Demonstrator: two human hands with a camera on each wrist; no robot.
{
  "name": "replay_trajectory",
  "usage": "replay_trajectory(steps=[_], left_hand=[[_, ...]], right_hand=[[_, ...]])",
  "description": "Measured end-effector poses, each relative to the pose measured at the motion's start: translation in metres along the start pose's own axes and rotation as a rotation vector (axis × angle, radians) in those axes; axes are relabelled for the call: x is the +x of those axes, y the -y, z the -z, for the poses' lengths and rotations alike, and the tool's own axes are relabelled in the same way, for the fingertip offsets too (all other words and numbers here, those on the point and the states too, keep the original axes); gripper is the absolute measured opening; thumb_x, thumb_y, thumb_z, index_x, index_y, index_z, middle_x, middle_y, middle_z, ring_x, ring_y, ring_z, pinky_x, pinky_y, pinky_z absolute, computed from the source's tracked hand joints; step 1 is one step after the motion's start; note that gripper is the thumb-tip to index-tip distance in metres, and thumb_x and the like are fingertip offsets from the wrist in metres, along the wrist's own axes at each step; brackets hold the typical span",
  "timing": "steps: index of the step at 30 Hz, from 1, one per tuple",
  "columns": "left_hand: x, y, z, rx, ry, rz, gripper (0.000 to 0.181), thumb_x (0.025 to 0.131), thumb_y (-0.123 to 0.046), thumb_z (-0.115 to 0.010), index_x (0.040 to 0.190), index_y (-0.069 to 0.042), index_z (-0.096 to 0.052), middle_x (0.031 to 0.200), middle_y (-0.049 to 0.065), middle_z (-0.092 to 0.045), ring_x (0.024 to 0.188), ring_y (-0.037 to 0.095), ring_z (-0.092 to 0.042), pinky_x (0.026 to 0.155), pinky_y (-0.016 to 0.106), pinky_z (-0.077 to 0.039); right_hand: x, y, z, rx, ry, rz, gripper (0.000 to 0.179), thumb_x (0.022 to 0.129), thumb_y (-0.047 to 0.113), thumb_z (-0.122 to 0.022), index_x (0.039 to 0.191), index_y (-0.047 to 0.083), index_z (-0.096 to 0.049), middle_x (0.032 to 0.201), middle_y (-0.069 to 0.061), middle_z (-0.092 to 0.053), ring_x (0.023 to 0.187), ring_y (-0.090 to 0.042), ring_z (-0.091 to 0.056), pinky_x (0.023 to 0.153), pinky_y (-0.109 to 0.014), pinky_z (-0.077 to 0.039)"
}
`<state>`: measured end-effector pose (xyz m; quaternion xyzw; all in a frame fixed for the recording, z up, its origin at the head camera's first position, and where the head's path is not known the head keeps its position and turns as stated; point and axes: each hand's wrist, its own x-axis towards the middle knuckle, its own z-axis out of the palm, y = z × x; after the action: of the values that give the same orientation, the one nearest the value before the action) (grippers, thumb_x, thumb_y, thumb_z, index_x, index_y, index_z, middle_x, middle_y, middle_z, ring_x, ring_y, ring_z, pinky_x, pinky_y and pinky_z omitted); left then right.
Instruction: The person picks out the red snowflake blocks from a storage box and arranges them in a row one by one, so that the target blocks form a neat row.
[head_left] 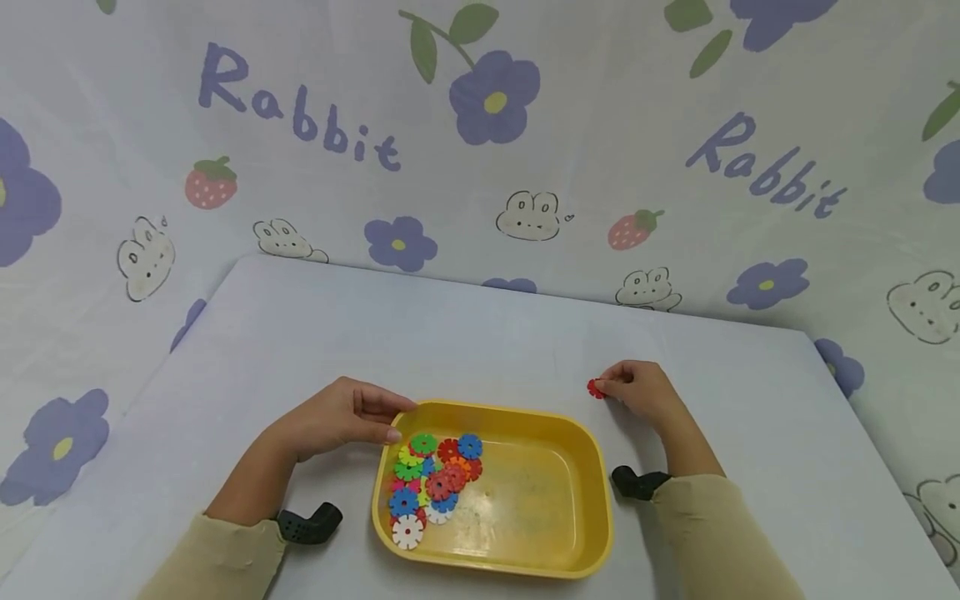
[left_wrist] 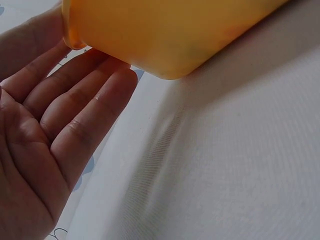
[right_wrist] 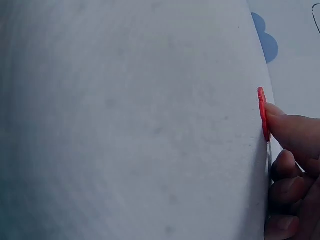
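Note:
A yellow plastic tray (head_left: 517,492) sits near the front of the table, with several notched plastic discs (head_left: 438,479) in red, blue, green, white and other colours heaped in its left part. At the tray's back left corner my left hand (head_left: 341,421) holds the rim, thumb over the edge. In the left wrist view, its fingers (left_wrist: 95,107) lie along the outside of the wall. Beyond the tray to the right, my right hand (head_left: 637,389) pinches a red notched disc (head_left: 596,388). The right wrist view shows this red disc (right_wrist: 264,115) nearly edge-on, at the thumb.
A white cloth covers the table (head_left: 450,333). Behind it hangs a printed curtain (head_left: 585,142) with flowers, rabbits and strawberries. Black wrist devices stick out beside each forearm, the left one (head_left: 311,525) left of the tray and the right one (head_left: 637,483) close to its right side.

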<state>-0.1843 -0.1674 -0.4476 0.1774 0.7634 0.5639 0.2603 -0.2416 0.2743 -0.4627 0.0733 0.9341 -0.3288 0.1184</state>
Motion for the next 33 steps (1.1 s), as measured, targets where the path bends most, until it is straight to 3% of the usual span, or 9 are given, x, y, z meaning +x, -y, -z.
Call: replay_trajectory(steps=[8,12,18,24,29,33], left_hand=[[-0.002,0.004,0.001,-0.010,0.000,0.003,0.040,0.086,-0.020,-0.077,0.123,-0.008,-0.069,0.124,0.008,-0.069,0.123,0.025,-0.060,0.098,0.035,-0.053],[-0.003,0.006,0.000,-0.014,0.002,-0.001,0.040,0.085,-0.021,-0.078,0.123,-0.009,-0.069,0.124,0.008,-0.069,0.126,0.026,-0.058,0.100,0.037,-0.051],[-0.004,0.008,-0.001,-0.014,0.001,-0.002,0.042,0.085,-0.023,-0.078,0.123,-0.008,-0.069,0.124,0.008,-0.069,0.127,0.027,-0.057,0.101,0.040,-0.050],[-0.002,0.009,-0.001,0.002,0.007,-0.006,0.039,0.086,-0.022,-0.077,0.123,-0.010,-0.069,0.125,0.007,-0.069,0.121,0.024,-0.062,0.099,0.037,-0.053],[0.000,0.006,0.001,-0.001,0.014,-0.024,0.037,0.087,-0.020,-0.076,0.123,-0.011,-0.070,0.126,0.008,-0.068,0.119,0.023,-0.063,0.097,0.035,-0.053],[0.000,0.003,0.003,0.007,0.006,-0.027,0.036,0.087,-0.020,-0.076,0.122,-0.011,-0.070,0.127,0.007,-0.068,0.120,0.023,-0.063,0.098,0.036,-0.052]], right_hand=[[0.000,-0.001,-0.005,-0.002,-0.014,0.030,0.024,0.094,0.028,-0.067,0.103,0.006,-0.067,0.093,-0.007,-0.063,0.088,-0.022,-0.052,0.072,-0.027,-0.046],[-0.003,-0.005,-0.006,0.030,-0.032,0.007,0.030,0.095,0.034,-0.065,0.110,0.009,-0.067,0.101,-0.008,-0.063,0.092,-0.023,-0.052,0.074,-0.026,-0.047],[-0.008,-0.016,-0.003,0.234,-0.077,-0.050,0.042,0.095,0.044,-0.062,0.121,0.011,-0.064,0.102,-0.009,-0.060,0.089,-0.021,-0.052,0.067,-0.021,-0.048],[-0.013,-0.023,0.006,0.442,-0.125,-0.073,0.056,0.092,0.054,-0.062,0.128,0.011,-0.059,0.098,0.001,-0.064,0.080,-0.015,-0.054,0.069,-0.020,-0.053],[-0.025,0.008,0.029,0.459,-0.161,0.039,0.056,0.092,0.054,-0.060,0.126,0.009,-0.059,0.100,0.002,-0.063,0.082,-0.018,-0.057,0.073,-0.022,-0.056],[-0.037,0.052,0.046,0.441,-0.195,0.217,0.044,0.094,0.047,-0.061,0.120,0.011,-0.063,0.095,0.003,-0.063,0.076,-0.016,-0.055,0.067,-0.017,-0.054]])
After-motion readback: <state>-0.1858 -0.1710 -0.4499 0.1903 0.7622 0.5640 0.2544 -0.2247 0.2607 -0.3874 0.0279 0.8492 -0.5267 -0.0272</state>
